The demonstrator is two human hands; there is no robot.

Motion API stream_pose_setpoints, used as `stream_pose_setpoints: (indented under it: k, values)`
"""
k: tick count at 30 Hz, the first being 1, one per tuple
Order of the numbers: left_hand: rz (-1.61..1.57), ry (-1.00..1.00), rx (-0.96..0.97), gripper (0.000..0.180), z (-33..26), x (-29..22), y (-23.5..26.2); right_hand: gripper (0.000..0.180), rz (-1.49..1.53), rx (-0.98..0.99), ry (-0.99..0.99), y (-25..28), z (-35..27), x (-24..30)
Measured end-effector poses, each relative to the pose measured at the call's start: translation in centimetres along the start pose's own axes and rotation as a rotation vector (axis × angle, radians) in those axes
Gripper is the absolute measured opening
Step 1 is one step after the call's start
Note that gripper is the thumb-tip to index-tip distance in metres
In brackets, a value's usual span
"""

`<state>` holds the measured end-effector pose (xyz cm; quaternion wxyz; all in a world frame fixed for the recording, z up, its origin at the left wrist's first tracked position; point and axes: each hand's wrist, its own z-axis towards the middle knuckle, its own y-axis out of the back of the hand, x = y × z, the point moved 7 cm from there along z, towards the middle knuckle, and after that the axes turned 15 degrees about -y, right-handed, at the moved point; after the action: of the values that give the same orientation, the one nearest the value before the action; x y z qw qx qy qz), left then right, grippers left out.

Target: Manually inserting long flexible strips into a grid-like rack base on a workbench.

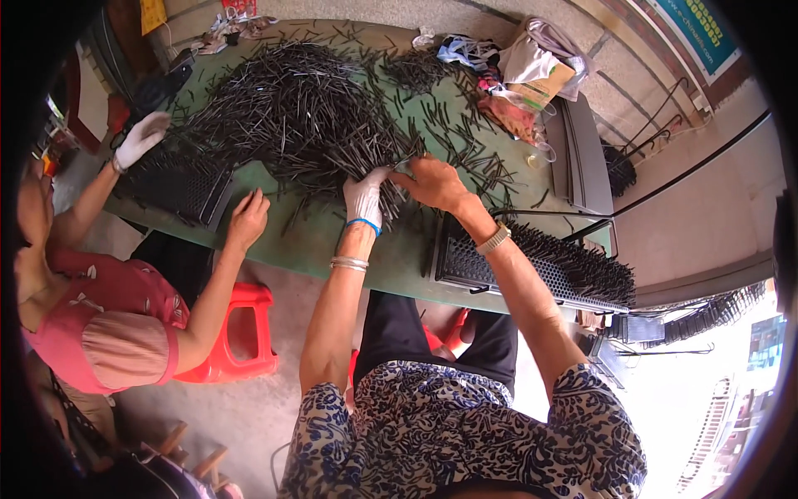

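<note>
A big heap of thin black sticks (291,108) covers the middle of the green table. My left hand (364,200), in a white glove with a blue band at the wrist, is closed around several of the sticks at the heap's near right edge. Close beside it, my right hand (436,181) is bare, its fingers pinched together near the ends of those sticks; what lies between the fingertips is too small to make out. Below my right forearm stands a black perforated rack (474,264), with rows of the black sticks (573,262) standing up in its holes.
At my left sits a co-worker in a pink top (125,333), one gloved hand (143,140) above another perforated rack (179,191). Loose sticks (457,125) are scattered across the green table (332,259). Bags and cloths (532,75) lie at the back right. A red stool (241,333) stands below.
</note>
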<state>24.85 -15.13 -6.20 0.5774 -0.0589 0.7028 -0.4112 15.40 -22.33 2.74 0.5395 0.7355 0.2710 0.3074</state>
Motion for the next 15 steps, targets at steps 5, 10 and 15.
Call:
stream_pose_setpoints:
  k: [5, 10, 15]
  values:
    - [-0.557, -0.055, 0.048, 0.039, -1.4, 2.8, -2.3, 0.123, 0.646, -0.489, 0.063, 0.0, -1.5, 1.2]
    - [-0.787, 0.122, 0.146, 0.053, -2.6, 7.2, 1.3, 0.095, 0.96, -0.495, -0.087, -3.2, -3.0, 3.1]
    - [-0.996, 0.096, 0.514, 0.039, -1.8, 6.0, 2.1, 0.066, 1.319, -0.318, -0.22, -3.8, -2.6, 4.0]
